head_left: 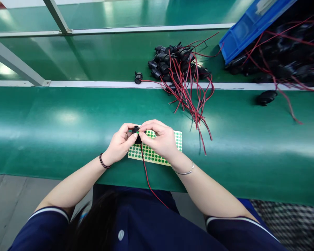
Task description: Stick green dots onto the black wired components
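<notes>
Across the green bench [68, 115], a heap [170, 62] of wired black parts lies beyond our hands. We hold one part [138, 138] just above the dot sheet [151, 154], left hand [120, 142] gripping its side; the right hand's [161, 137] thumb and finger close narrowly by a green dot [137, 132], though whether they pinch anything we cannot tell. We seem to be pressing the dot on; the next move calls for firm, even thumb pressure. The part looks dark and rounded, with a short spout on top and a red lead [146, 169] trailing below.
</notes>
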